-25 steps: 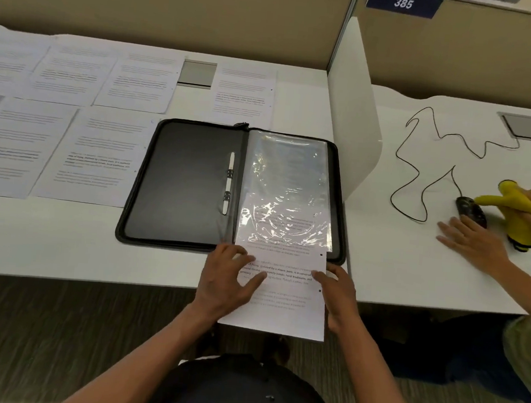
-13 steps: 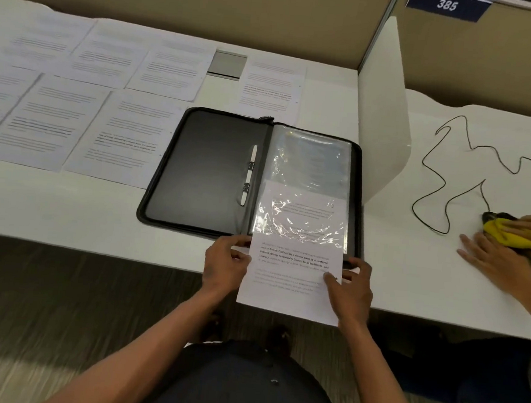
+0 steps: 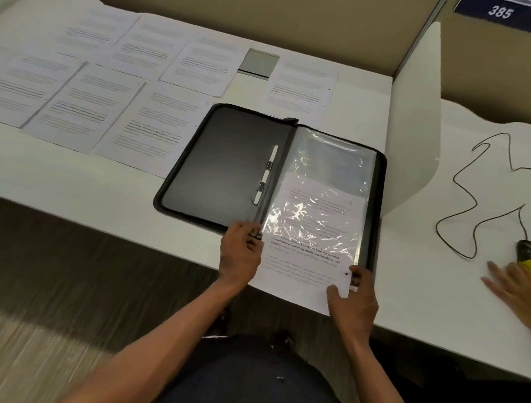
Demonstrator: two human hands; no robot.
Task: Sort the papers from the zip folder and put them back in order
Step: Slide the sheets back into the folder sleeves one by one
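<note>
Zip folder point(image 3: 222, 166) lies open on the white worktop point(image 3: 68, 185), clear sleeve point(image 3: 331, 162) on its right half. Printed sheet point(image 3: 303, 268) sits partway inside the sleeve, lower part hanging past the worktop edge. Left hand point(image 3: 239, 253): fingers curled, pinching the sleeve's bottom left corner. Right hand point(image 3: 353, 299): fingers pinching the sheet's right edge. Other papers point(image 3: 107, 99) spread in rows to the left.

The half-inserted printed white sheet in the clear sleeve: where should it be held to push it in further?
Judging by its pose, grip the printed white sheet by its bare near edge, from the person's side. Its upper part already sits inside the clear plastic sleeve. The right hand pinches the near right corner; the left hand is at the sleeve's mouth.
</note>
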